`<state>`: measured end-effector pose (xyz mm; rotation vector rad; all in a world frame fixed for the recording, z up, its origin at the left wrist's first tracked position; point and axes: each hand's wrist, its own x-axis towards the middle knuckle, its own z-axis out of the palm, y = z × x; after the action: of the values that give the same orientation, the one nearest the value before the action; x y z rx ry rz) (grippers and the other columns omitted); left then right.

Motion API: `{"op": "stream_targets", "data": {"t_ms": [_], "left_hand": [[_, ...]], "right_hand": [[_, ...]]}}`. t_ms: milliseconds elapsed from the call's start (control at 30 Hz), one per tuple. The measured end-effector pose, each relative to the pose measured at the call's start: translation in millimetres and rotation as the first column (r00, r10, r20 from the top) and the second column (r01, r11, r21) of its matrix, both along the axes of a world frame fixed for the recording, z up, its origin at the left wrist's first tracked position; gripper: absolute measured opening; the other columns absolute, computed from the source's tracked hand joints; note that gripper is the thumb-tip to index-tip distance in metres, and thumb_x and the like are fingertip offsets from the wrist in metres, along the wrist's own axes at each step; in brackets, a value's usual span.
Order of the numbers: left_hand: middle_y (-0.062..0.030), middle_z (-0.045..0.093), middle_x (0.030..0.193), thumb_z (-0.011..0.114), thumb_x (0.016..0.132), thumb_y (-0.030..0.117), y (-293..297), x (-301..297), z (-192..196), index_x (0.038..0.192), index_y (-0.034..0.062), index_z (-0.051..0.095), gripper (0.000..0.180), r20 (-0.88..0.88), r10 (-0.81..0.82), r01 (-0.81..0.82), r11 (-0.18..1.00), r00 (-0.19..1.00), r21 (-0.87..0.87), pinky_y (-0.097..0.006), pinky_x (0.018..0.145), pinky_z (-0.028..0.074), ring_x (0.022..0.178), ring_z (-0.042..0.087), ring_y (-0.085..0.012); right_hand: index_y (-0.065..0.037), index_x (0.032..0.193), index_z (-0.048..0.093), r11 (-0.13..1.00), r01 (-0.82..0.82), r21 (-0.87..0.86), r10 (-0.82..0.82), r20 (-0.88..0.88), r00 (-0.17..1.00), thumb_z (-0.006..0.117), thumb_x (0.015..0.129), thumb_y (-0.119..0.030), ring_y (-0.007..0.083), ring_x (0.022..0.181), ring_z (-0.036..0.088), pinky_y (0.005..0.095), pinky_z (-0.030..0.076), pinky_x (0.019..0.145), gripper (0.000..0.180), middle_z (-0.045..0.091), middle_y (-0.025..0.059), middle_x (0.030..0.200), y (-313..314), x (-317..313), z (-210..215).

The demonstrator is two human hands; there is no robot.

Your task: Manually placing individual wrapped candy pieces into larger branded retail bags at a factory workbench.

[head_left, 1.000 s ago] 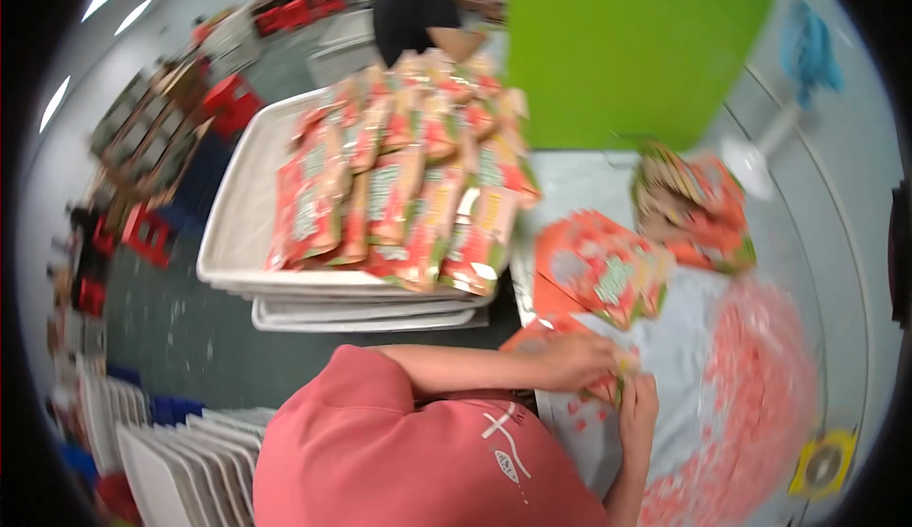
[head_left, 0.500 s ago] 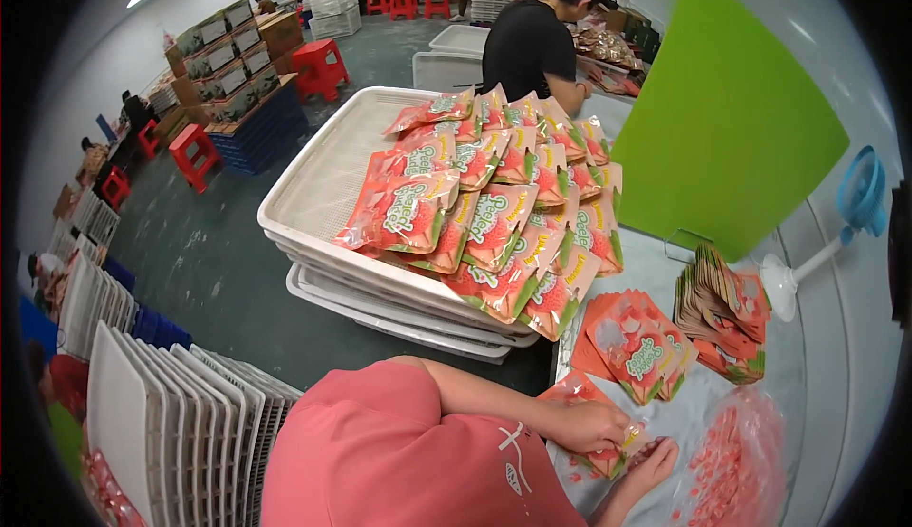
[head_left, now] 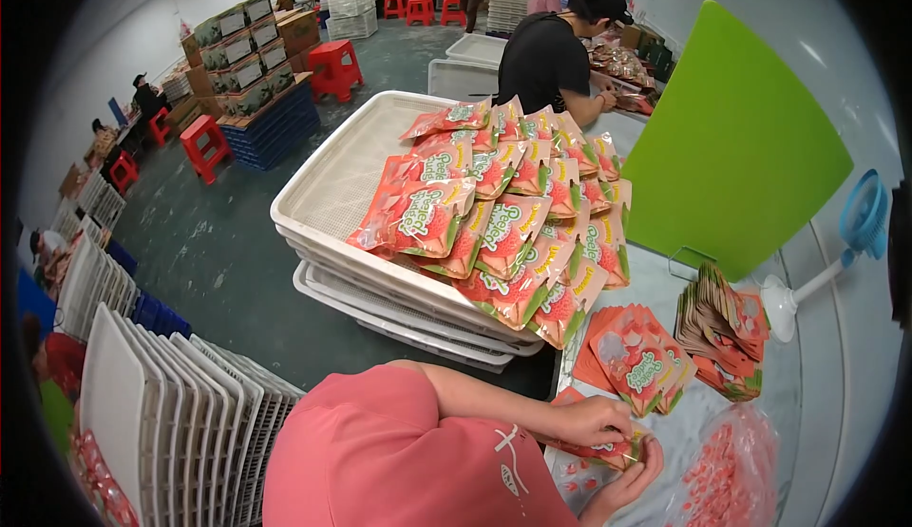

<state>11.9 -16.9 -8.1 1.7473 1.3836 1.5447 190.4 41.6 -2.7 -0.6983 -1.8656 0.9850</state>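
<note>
Dark green workshop floor point(head_left: 237, 271) fills the left, white trays point(head_left: 123, 413) standing on edge at lower left, clear of the work. Mid-frame: top tray point(head_left: 342, 157) of a stack, heaped with plump pouches point(head_left: 503, 233), overlapping; the front ones lean over the rim beside the desk point(head_left: 655, 247). A bump there could slide one off. Further right, the held pouch point(head_left: 608, 451) is low over the near side of the desk, between both hands. Left hand point(head_left: 591, 420): fingers pinching its edge. Right hand point(head_left: 641, 475): fingers curled on the opposite corner. Can't tell if its mouth is sealed; if not, tipping could spill it, and uneven pull could crease the edge. Loose pink pieces point(head_left: 579, 475) below could get caught in it. Flat-looking pouches point(head_left: 636, 361) are fanned just beyond; a knuckle could scatter them. Clear bag point(head_left: 727, 475) of pink pieces looks slack; a right-hand knock could spill it. Fan point(head_left: 863, 214), far right: can't tell if running; airflow could shift light packs.
</note>
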Motion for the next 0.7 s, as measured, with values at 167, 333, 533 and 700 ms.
{"op": "stream_targets", "data": {"t_ms": [167, 333, 533, 700], "left_hand": [[-0.0129, 0.061, 0.09, 0.069, 0.082, 0.006, 0, -2, 9, 0.095, 0.0016, 0.069, 0.014, 0.076, -0.021, 0.017, 0.999, 0.997, 0.049, -0.037, 0.07, 0.049, 0.084, 0.063, -0.0299], [-0.0126, 0.062, 0.09, 0.069, 0.083, 0.007, -8, 2, -4, 0.095, 0.0023, 0.07, 0.013, 0.009, -0.007, 0.007, 1.0, 1.0, 0.026, -0.037, 0.07, 0.051, 0.083, 0.063, -0.0301], [-0.0135, 0.062, 0.088, 0.069, 0.08, 0.008, -10, -12, 9, 0.094, 0.0021, 0.069, 0.015, 0.129, 0.114, -0.127, 0.987, 0.985, 0.096, -0.039, 0.07, 0.05, 0.082, 0.063, -0.0319], [-0.0128, 0.062, 0.089, 0.07, 0.08, 0.008, -26, -17, 19, 0.096, 0.0033, 0.069, 0.017, 0.009, 0.055, -0.056, 0.993, 0.998, 0.105, -0.039, 0.07, 0.051, 0.083, 0.063, -0.0314]], "right_hand": [[0.003, 0.137, 0.044, 0.945, -0.023, 0.326, -0.024, 0.141, 0.99, 0.046, 0.1, -0.04, 0.0407, 0.127, 0.046, 0.0488, 0.034, 0.109, 0.057, 0.046, 0.0252, 0.137, -8, 9, 0], [0.002, 0.143, 0.037, 0.901, -0.196, 0.386, 0.054, 0.35, 0.935, 0.058, 0.093, -0.047, 0.0445, 0.134, 0.038, 0.053, 0.027, 0.112, 0.073, 0.037, 0.0274, 0.147, -3, 11, -17], [0.002, 0.145, 0.033, 0.906, 0.013, 0.424, -0.076, 0.131, 0.988, 0.06, 0.091, -0.051, 0.0455, 0.137, 0.034, 0.0543, 0.026, 0.112, 0.08, 0.032, 0.0287, 0.149, -9, 31, -23], [-0.005, 0.144, 0.038, 0.856, -0.044, 0.515, -0.163, 0.349, 0.923, 0.065, 0.084, -0.056, 0.0472, 0.137, 0.032, 0.0604, 0.028, 0.109, 0.083, 0.032, 0.0285, 0.149, -6, 56, -76]]}}
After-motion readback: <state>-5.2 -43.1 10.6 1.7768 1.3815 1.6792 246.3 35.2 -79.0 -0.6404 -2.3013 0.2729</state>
